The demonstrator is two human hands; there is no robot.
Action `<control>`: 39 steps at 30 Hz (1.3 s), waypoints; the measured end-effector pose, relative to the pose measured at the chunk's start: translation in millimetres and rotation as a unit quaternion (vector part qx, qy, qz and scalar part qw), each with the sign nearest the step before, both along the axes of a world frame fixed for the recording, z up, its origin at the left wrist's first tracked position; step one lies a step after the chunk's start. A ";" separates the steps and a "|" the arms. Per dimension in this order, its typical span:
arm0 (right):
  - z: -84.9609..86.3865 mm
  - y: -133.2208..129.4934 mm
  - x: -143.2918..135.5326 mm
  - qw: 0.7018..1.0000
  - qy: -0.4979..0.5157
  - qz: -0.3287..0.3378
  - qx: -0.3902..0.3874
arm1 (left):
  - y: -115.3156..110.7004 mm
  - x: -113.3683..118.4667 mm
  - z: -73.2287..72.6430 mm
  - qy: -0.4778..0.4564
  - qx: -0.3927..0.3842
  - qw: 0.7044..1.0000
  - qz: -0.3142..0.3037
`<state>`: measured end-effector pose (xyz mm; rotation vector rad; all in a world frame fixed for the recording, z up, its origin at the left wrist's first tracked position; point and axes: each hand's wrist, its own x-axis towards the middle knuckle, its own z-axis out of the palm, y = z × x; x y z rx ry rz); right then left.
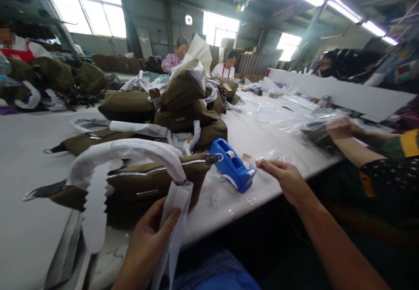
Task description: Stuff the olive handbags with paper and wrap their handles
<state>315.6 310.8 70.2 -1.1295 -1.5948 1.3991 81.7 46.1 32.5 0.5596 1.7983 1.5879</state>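
An olive handbag with a silver zipper lies in front of me, its handle wrapped in white paper. My left hand is closed on a strip of white wrapping paper that hangs from the handle's near end. Beside the bag's right end stands a blue tape dispenser with a toothed cutting edge. Just right of that edge, my right hand pinches with thumb and forefinger. Whatever is between those fingertips, perhaps a bit of clear tape, is too small to make out.
More olive bags with paper-wrapped handles are piled behind. At right, a co-worker's hands handle a bag in clear plastic. Plastic sheets lie across the white table. Other people sit farther back. The table's near edge runs diagonally below my right hand.
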 end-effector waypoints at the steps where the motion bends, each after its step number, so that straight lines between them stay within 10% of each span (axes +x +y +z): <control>1: 1.3 -3.7 5.4 1.000 -0.003 -0.003 -0.006 | 0.0 -0.6 -0.1 -0.001 -0.003 1.000 -0.005; 7: -32.9 -19.7 34.7 0.994 -0.039 0.022 -0.098 | 1.1 0.9 1.6 0.001 -0.019 1.000 0.007; 17: -97.3 -15.9 24.0 0.988 -0.106 -0.050 0.104 | -0.5 -6.9 -9.1 0.001 -0.016 1.000 -0.026; 24: -66.7 -52.0 45.3 0.923 -0.168 0.028 0.346 | 1.8 -5.6 -10.5 0.004 0.012 1.000 -0.022; 31: -14.2 -94.4 -4.1 0.815 -0.112 0.210 0.529 | 0.0 -2.3 -9.3 0.014 0.035 0.999 -0.026; 39: -12.4 -145.9 -98.3 0.893 -0.003 0.230 0.386 | -0.2 2.2 -10.2 0.038 0.095 0.994 -0.036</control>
